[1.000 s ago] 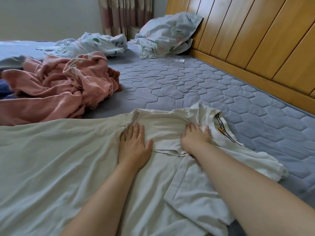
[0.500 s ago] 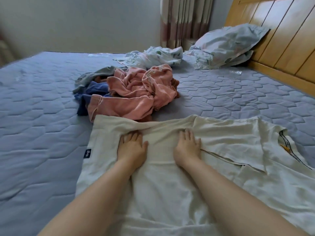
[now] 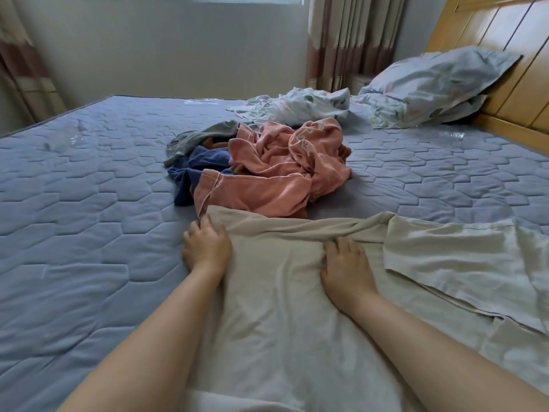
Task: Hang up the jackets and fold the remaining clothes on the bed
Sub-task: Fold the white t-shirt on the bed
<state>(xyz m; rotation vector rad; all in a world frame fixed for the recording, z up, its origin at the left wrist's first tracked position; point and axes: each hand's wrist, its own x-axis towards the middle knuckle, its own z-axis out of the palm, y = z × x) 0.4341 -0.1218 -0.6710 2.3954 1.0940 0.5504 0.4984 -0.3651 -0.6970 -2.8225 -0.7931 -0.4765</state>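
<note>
Left hand [image 3: 206,251], fingers curled, grips the far left corner of the cream shirt [image 3: 282,316]. Right hand [image 3: 346,267] lies flat, fingers extended, on its fold. Pink garment [image 3: 276,179] lies just beyond both hands.

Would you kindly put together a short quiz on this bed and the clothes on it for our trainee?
1. True or false: the pink garment lies crumpled beyond the cream shirt.
2. What does the right hand press on? A. cream shirt; B. pink garment; C. bare mattress.
3. Fill in: the pillow leans against the wooden ____.

Key: 1 true; 2 A; 3 headboard.
</note>
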